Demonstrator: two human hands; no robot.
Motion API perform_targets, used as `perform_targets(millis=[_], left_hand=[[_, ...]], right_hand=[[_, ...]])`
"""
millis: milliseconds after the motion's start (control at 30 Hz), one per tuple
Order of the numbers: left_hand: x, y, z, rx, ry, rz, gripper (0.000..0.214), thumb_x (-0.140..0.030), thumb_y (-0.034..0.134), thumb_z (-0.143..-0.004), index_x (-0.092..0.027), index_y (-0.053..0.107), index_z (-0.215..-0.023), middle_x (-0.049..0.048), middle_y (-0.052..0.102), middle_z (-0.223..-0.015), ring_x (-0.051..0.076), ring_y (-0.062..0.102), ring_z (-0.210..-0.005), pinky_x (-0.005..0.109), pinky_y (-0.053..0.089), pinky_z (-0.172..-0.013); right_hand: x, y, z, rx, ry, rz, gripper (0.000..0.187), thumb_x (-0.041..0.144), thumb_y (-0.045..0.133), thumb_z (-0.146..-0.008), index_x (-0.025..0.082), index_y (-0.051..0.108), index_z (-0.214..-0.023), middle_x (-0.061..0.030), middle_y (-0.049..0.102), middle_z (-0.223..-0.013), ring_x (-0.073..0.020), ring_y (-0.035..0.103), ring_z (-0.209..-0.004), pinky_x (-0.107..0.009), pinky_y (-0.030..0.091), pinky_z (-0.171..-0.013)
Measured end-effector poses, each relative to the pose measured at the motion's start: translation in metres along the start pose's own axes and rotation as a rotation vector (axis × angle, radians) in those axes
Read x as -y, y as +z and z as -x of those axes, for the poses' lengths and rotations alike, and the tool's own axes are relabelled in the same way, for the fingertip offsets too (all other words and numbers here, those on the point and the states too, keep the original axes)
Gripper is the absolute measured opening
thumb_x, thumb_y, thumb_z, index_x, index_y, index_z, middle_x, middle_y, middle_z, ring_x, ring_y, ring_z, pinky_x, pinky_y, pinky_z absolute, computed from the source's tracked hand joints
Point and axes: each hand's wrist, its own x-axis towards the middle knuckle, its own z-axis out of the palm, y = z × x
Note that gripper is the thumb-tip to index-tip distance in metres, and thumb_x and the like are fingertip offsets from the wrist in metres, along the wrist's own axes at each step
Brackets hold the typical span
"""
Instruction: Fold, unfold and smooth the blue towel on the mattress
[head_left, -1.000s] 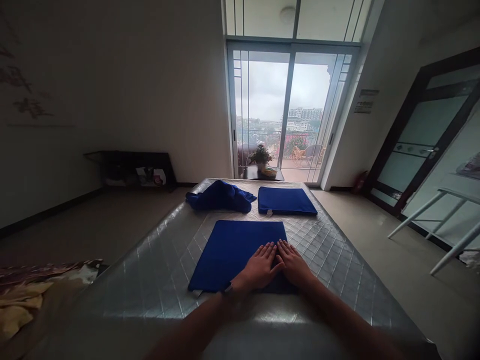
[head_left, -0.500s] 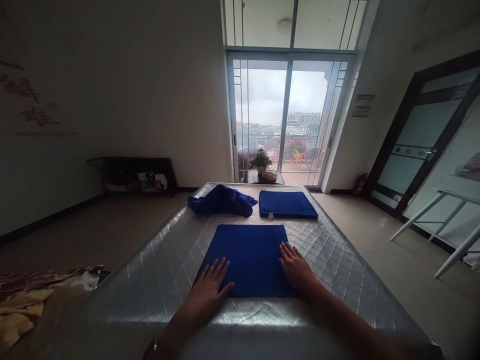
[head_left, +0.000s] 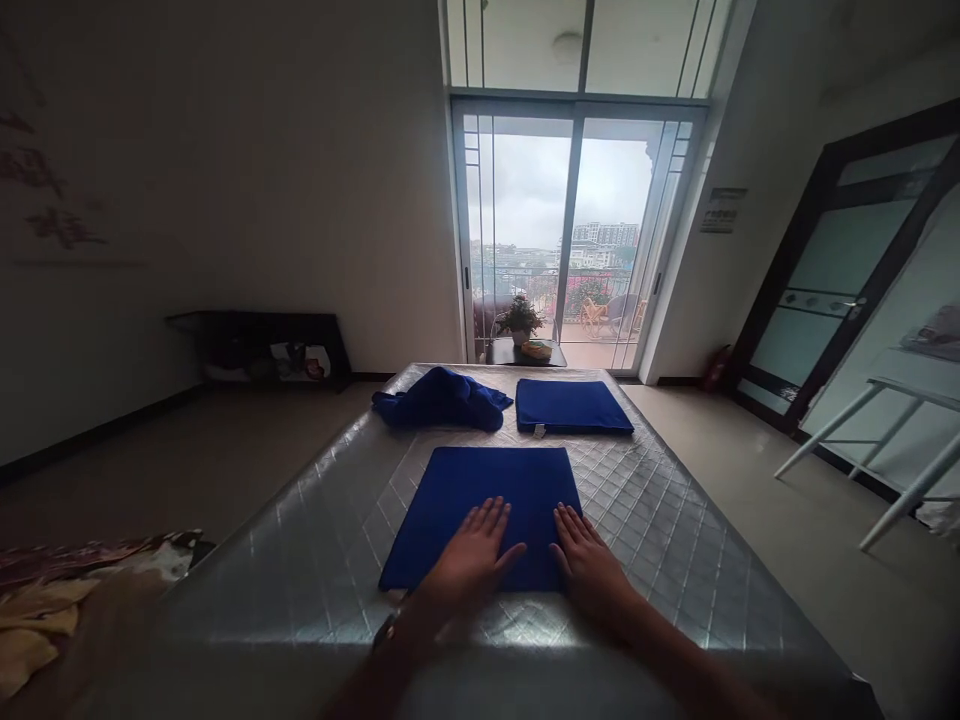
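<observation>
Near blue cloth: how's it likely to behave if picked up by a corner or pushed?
The near cloth is probably floppy: the crumpled cloth, seemingly similar fabric, slumps in soft folds. It may slide or ruck if pushed, as it looks loose on the shiny cover. Tipping or rolling seems unlikely; it lies flat.

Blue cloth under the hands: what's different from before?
The left hand went from beside the right hand to the left edge of the flat blue cloth, then back toward its middle. The right slid slightly toward the near edge. Nothing was grasped. That cloth, the crumpled cloth and the folded cloth stayed put.
</observation>
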Motion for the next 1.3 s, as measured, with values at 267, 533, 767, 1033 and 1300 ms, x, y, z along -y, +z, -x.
perform_targets(millis=[267,533,767,1033,1300], left_hand=[[-0.080,0.020,-0.059,0.015,0.288,0.158,0.075,-0.059,0.010,-0.104,-0.013,0.025,-0.160,0.0117,0.020,-0.168,0.022,0.013,-0.157,0.043,0.015,-0.128],[-0.017,0.022,-0.012,0.031,0.266,0.067,0.069,-0.062,0.020,-0.103,-0.024,0.016,-0.162,0.0056,0.018,-0.168,0.023,0.015,-0.156,0.045,0.016,-0.128],[0.062,0.021,0.055,-0.050,-0.153,-0.060,0.072,-0.066,0.026,-0.100,-0.026,0.022,-0.160,0.0082,0.023,-0.167,0.028,0.022,-0.155,0.054,0.022,-0.125],[0.062,0.018,0.068,-0.044,-0.286,-0.120,0.082,-0.071,0.024,-0.098,-0.017,0.028,-0.159,0.0109,0.022,-0.166,0.029,0.019,-0.155,0.054,0.017,-0.126],[0.005,0.009,0.011,-0.035,-0.107,0.006,0.083,-0.069,0.023,-0.099,-0.012,0.029,-0.159,0.0163,0.019,-0.167,0.032,0.017,-0.155,0.054,0.021,-0.125]], right_hand=[[-0.007,0.011,0.002,-0.071,-0.122,0.077,0.063,0.035,0.048,-0.099,0.016,0.033,-0.158,-0.0117,0.026,-0.163,-0.0290,0.026,-0.152,-0.050,0.023,-0.126],[0.004,-0.010,0.005,0.051,0.032,-0.030,0.061,0.040,0.028,-0.106,0.008,0.028,-0.158,-0.0104,0.021,-0.165,-0.0229,0.016,-0.155,-0.044,0.018,-0.128],[0.009,-0.019,0.005,0.085,0.059,-0.090,0.064,0.046,0.024,-0.107,0.008,0.025,-0.159,-0.0097,0.017,-0.166,-0.0227,0.013,-0.155,-0.044,0.016,-0.128],[0.022,-0.017,0.015,0.044,0.081,0.027,0.062,0.038,0.032,-0.105,0.005,0.031,-0.157,-0.0133,0.018,-0.164,-0.0265,0.015,-0.154,-0.047,0.019,-0.127],[0.020,0.004,0.019,0.019,0.075,-0.016,0.064,0.043,0.031,-0.105,0.006,0.032,-0.157,-0.0135,0.022,-0.164,-0.0277,0.018,-0.154,-0.049,0.021,-0.126]])
